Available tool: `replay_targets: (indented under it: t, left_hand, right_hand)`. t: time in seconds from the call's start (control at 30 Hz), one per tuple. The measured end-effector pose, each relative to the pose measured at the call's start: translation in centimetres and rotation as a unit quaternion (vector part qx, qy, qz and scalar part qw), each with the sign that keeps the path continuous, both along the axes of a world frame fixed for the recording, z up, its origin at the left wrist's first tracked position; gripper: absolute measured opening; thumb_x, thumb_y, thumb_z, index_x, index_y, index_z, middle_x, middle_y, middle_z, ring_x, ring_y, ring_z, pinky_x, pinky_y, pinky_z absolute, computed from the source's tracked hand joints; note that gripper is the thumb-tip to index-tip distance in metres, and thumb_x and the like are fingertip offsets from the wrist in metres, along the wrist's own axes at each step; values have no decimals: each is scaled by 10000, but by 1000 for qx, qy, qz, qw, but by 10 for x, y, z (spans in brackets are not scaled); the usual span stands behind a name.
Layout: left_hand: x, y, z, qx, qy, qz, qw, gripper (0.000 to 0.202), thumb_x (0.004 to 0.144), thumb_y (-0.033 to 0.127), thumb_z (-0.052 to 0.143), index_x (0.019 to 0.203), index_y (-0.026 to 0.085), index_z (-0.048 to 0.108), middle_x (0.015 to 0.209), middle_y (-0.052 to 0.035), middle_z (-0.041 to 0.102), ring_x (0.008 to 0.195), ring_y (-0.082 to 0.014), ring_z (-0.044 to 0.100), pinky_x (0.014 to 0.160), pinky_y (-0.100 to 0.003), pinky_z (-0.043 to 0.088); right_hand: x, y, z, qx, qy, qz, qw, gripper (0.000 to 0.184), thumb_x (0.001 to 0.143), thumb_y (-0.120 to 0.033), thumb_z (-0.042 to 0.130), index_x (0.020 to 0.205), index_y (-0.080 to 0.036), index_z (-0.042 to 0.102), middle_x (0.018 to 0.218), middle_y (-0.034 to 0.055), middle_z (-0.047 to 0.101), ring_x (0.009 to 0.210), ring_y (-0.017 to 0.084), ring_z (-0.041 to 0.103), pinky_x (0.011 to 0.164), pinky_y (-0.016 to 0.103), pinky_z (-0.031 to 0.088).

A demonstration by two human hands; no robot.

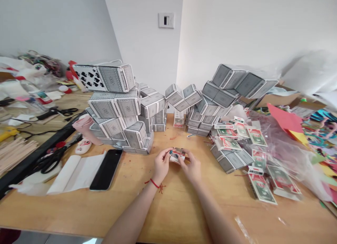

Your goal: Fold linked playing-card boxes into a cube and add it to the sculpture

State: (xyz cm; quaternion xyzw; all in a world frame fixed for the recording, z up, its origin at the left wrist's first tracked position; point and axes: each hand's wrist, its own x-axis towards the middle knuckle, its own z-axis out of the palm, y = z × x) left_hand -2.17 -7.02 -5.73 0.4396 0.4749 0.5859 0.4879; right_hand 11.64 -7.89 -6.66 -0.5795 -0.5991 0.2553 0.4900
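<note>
Between my two hands is a small red and white playing card box (pixel 178 155), held just above the wooden table (pixel 168 212). My left hand (pixel 162 164) pinches its left side, and a red string bracelet circles that wrist. On the right side, the fingers of my right hand (pixel 191 165) are closed on the same box. Behind my hands, blocks covered in grey-backed playing cards are stacked in a left pile (pixel 116 114) and a right pile (pixel 207 107). A joined piece of such blocks (pixel 183 97) spans the middle. Another red card box (pixel 179 119) stands beneath it.
Several green and red card boxes (pixel 260 188) lie at the right, by clear plastic wrapping (pixel 297 159). A grey card block (pixel 231 158) sits there too. To the left are a black phone (pixel 106 169), white paper (pixel 77 172) and black-handled scissors (pixel 54 159).
</note>
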Motion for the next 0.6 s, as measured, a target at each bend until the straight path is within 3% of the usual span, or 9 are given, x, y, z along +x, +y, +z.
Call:
replay_targets:
  t: [0.13,0.3,0.43,0.6]
  left_hand:
    - [5,3,0,-80,-132,-37,987,292,705,347,670,928,164,625,935,-91,696,816,-203,656,635,-276,530]
    - [7,4,1,-111,-229,-37,966,312,639,330,738,857,143,615,892,-66,692,741,-154,652,604,-236,528]
    - [6,8,1,-119,-261,-42,957,296,636,333,748,822,136,628,848,-41,686,675,-108,633,578,-193,510]
    - [3,9,-1,-140,-246,-130,950,381,679,428,704,920,147,614,856,-47,680,577,-87,588,486,-186,452]
  right_hand:
    - [3,1,1,-48,134,46,989,339,756,-416,599,1031,-228,658,1069,69,684,930,242,654,820,370,522]
    - [13,5,1,-76,240,70,965,354,733,-472,608,933,-198,707,1040,92,697,984,279,632,864,419,492]
    - [18,8,1,-115,291,114,943,367,730,-486,621,925,-193,722,977,79,715,973,282,633,898,430,456]
    - [12,12,-2,-148,413,133,889,341,636,-459,724,851,-195,722,962,91,713,931,279,647,856,443,474]
